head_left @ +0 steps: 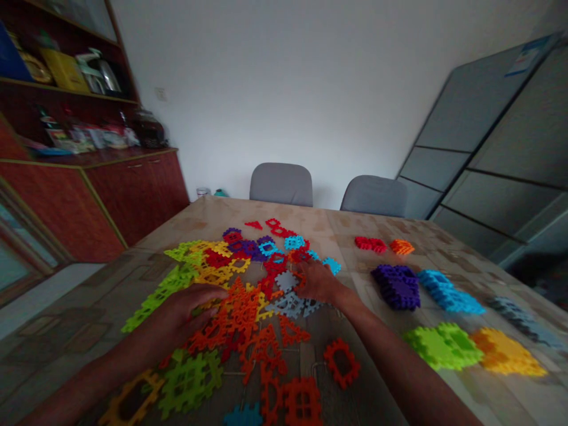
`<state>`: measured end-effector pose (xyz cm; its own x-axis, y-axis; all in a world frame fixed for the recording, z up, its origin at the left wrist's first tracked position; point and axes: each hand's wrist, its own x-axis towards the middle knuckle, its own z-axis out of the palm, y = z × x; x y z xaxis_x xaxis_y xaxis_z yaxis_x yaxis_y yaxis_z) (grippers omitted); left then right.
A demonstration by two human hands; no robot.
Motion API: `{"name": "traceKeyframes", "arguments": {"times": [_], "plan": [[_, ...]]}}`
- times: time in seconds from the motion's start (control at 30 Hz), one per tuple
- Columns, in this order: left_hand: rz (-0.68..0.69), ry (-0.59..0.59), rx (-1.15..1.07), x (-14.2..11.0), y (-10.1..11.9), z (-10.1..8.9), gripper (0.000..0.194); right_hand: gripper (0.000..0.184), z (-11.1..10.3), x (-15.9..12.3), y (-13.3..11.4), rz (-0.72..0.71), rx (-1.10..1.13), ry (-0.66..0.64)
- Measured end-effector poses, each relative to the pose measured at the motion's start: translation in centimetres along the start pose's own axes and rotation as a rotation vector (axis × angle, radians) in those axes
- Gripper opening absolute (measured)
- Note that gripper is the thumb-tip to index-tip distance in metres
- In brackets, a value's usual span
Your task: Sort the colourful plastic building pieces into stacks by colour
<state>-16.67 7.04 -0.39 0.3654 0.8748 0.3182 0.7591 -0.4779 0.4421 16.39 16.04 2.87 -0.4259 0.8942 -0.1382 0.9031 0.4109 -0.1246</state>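
Note:
A loose heap of flat plastic interlocking building pieces spreads over the table in front of me. My left hand is at the heap's left side, fingers stretched out and apart, beside yellow pieces and orange pieces. My right hand reaches into the heap's right side, its fingers spread over red-orange pieces. Grey pieces lie just left of it, and light blue pieces lie beyond. Its fingertips are partly hidden, and I see no piece lifted in either hand.
Sorted stacks stand at the right: red, orange, purple, blue, green, yellow and grey. Green pieces and a red frame piece lie nearer me. Two grey chairs stand behind the table.

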Motion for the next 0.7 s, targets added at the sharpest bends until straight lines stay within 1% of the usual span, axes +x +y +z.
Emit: {"name": "traceKeyframes", "arguments": {"times": [0.13, 0.23, 0.33, 0.43, 0.5, 0.57, 0.63, 0.7], "plan": [[-0.043, -0.012, 0.001, 0.0, 0.1, -0.4, 0.039, 0.047, -0.1, -0.4, 0.3, -0.003, 0.003, 0.035], [-0.042, -0.02, -0.005, 0.1, 0.5, -0.3, 0.04, 0.047, -0.4, -1.0, 0.1, 0.007, 0.001, 0.071], [0.056, -0.031, 0.055, 1.0, 1.4, 0.2, 0.037, 0.043, -0.6, -1.5, -0.3, 0.003, -0.002, 0.094], [0.167, -0.035, 0.125, 3.0, 3.0, 1.2, 0.039, 0.044, -1.0, -2.1, -0.6, 0.002, -0.011, 0.124], [0.223, -0.072, 0.14, 4.7, 4.4, 2.0, 0.037, 0.049, -1.4, -2.4, -0.6, 0.034, -0.026, 0.156], [0.285, -0.12, 0.166, 6.5, 5.9, 2.7, 0.031, 0.051, -1.9, -2.8, -0.6, 0.082, -0.043, 0.186], [0.315, -0.15, 0.211, 7.9, 6.8, 3.2, 0.024, 0.048, -2.4, -3.6, -0.6, 0.115, -0.053, 0.205], [0.302, -0.155, 0.274, 8.6, 7.0, 3.4, 0.021, 0.044, -2.8, -4.8, -0.5, 0.125, -0.051, 0.218]]}}
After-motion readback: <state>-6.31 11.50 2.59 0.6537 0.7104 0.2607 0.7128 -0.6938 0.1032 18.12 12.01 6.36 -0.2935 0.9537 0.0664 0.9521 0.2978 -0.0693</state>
